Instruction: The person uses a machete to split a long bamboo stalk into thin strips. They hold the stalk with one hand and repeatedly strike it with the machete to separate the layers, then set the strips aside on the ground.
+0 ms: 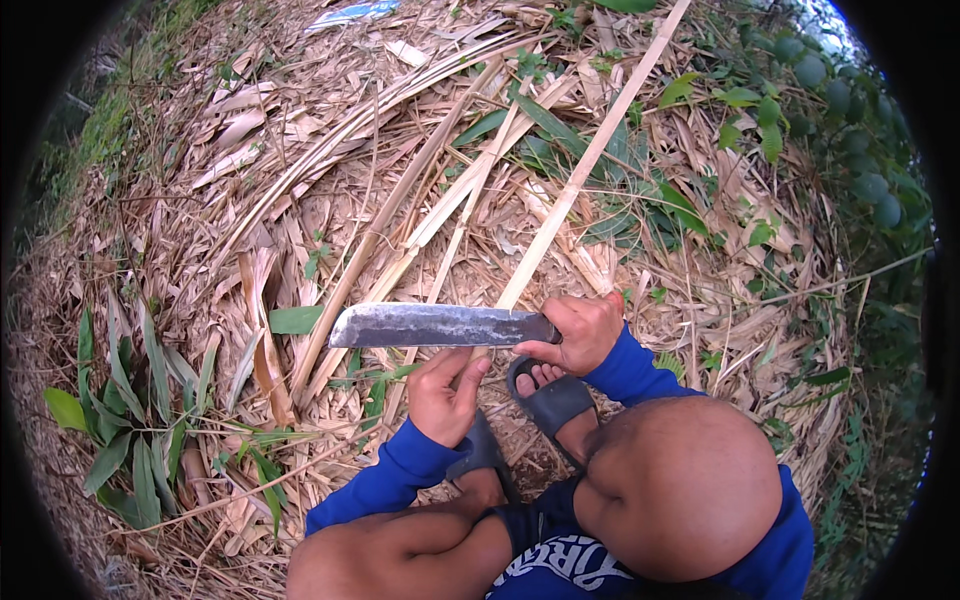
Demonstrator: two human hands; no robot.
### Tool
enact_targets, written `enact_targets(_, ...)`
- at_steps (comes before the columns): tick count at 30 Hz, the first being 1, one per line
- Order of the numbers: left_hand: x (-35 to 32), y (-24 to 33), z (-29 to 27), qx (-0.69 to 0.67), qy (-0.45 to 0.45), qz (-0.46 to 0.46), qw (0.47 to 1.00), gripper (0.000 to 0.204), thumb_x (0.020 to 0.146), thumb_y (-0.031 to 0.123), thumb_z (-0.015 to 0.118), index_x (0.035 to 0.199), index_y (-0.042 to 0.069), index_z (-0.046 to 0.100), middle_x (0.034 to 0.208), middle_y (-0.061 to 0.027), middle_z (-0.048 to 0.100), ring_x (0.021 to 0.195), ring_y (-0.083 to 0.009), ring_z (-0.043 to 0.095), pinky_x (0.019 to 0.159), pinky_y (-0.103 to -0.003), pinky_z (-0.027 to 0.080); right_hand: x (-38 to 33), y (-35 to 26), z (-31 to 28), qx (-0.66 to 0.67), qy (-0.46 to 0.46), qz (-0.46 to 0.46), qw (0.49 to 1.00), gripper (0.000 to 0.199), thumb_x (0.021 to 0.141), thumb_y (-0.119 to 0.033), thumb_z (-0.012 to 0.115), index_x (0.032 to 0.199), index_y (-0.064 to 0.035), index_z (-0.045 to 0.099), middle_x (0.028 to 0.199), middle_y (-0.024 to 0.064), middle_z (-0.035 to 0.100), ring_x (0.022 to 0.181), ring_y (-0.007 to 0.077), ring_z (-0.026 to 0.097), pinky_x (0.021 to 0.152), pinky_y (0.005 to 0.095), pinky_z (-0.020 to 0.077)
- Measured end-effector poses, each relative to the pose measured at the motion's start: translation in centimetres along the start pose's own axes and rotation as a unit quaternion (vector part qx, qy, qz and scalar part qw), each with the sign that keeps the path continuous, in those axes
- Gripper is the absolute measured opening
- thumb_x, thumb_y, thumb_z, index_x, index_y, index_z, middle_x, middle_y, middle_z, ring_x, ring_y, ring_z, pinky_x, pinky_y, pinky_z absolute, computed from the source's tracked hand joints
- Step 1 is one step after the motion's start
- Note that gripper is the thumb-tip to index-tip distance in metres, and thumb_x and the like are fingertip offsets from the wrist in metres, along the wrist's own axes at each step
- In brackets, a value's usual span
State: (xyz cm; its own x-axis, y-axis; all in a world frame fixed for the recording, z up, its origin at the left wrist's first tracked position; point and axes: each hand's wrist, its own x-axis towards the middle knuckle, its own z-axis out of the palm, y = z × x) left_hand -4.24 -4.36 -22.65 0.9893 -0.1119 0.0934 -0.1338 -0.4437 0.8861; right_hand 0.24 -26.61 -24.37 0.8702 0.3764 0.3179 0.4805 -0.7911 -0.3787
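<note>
Right hand (585, 335), fingers curled round knife (430, 326); it points left, crosswise over pale strip (570, 195); strip runs away, slanting right; left hand (442, 395) nearer, fingers pinched on its near end.

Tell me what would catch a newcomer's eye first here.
Probably the machete, its broad dark blade lying crosswise near the centre, its handle in the right hand. Next, the long pale bamboo strip running from the left hand, beneath the blade, to the top edge.
</note>
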Motion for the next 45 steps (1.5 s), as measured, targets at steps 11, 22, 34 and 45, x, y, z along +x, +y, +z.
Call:
enact_targets(11, -0.6, -0.1, -0.7, -0.047, -0.03, -0.079, 0.995, 0.031, 0.091, 0.01, 0.066, 0.114, -0.011, 0.063, 0.096, -0.0191, 0.07, 0.084, -0.0156, 0.065, 0.076, -0.028, 0.05, 0.3, 0.1, -0.3, -0.024, 0.005, -0.007, 1.0, 0.056, 0.074, -0.066, 0.067, 0.069, -0.0109, 0.058, 0.06, 0.0059, 0.058, 0.053, 0.0244, 0.062, 0.049, 0.0389, 0.044)
enact_targets(22, -4.8, -3.9, -2.8, -0.046, -0.014, -0.059, 0.997, 0.032, 0.088, 0.004, 0.068, 0.119, -0.006, 0.064, 0.078, -0.0085, 0.064, 0.063, -0.0098, 0.059, 0.058, -0.025, 0.048, 1.8, 9.8, -3.9, 0.02, 0.114, 0.273, 0.955, 0.045, 0.094, -0.043, 0.06, 0.078, -0.0004, 0.059, 0.053, 0.017, 0.05, 0.051, 0.0351, 0.055, 0.049, 0.0399, 0.0416)
enact_targets(34, -3.8, -3.2, -3.2, -0.02, -0.033, -0.052, 0.998, 0.032, 0.085, 0.007, 0.07, 0.115, -0.005, 0.066, 0.068, -0.0089, 0.058, 0.06, -0.0123, 0.052, 0.056, -0.026, 0.042, 2.0, 6.3, -2.5, 0.036, 0.08, 0.117, 0.989, 0.052, 0.086, -0.059, 0.061, 0.076, -0.008, 0.06, 0.063, 0.0144, 0.061, 0.056, 0.0341, 0.063, 0.05, 0.0421, 0.0482)
enact_targets(45, -5.3, -4.3, -4.0, 0.024, -0.033, -0.036, 0.999, 0.03, 0.084, 0.005, 0.071, 0.111, -0.006, 0.067, 0.07, -0.0118, 0.061, 0.061, -0.0131, 0.056, 0.057, -0.026, 0.045, 1.5, 8.6, -4.6, -0.03, 0.1, 0.172, 0.98, 0.054, 0.086, -0.06, 0.061, 0.075, -0.0073, 0.059, 0.063, 0.0151, 0.061, 0.057, 0.034, 0.063, 0.05, 0.0433, 0.0479)
